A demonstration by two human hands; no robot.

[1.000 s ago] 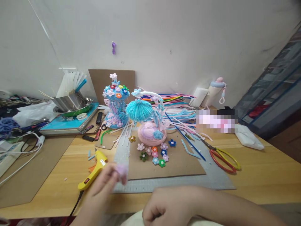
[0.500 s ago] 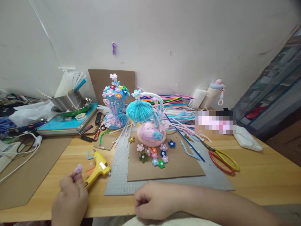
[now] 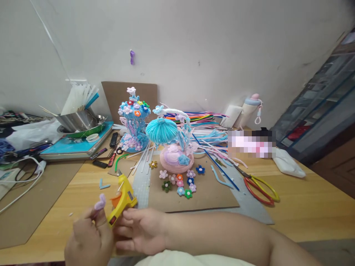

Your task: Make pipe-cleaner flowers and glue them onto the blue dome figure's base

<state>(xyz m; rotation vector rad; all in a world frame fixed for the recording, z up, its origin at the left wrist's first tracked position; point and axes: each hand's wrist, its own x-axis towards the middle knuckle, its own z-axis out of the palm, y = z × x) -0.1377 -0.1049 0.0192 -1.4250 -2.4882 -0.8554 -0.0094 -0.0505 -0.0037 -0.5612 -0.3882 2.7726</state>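
Note:
A small lilac pipe-cleaner piece with rounded loops (image 3: 100,202) is pinched upright between the thumb and fingers of my left hand (image 3: 90,232). Right beside that hand, the yellow glue gun (image 3: 124,195) is tilted, nozzle pointing away. My right hand (image 3: 142,229) reaches across from the right, its fingers apart and stretched towards the gun's rear and handle. The index finger appears to touch the gun; the other fingertips are partly hidden near my left hand. Beyond stands a pipe-cleaner ornament with a turquoise dome (image 3: 161,131) on a pink round base (image 3: 166,167).
Several small pipe-cleaner flowers (image 3: 188,193) lie on a cardboard sheet (image 3: 210,199) over a grey cutting mat (image 3: 257,212). Scissors (image 3: 259,190) lie at right. Behind are a second flowered ornament (image 3: 135,125) and bundled pipe cleaners (image 3: 213,136). A metal bowl (image 3: 80,120) stands left.
My right hand has moved left from the mat's front edge to the glue gun, its fingers opening. The gun has shifted right and tilted. My left hand moved slightly right with the lilac piece.

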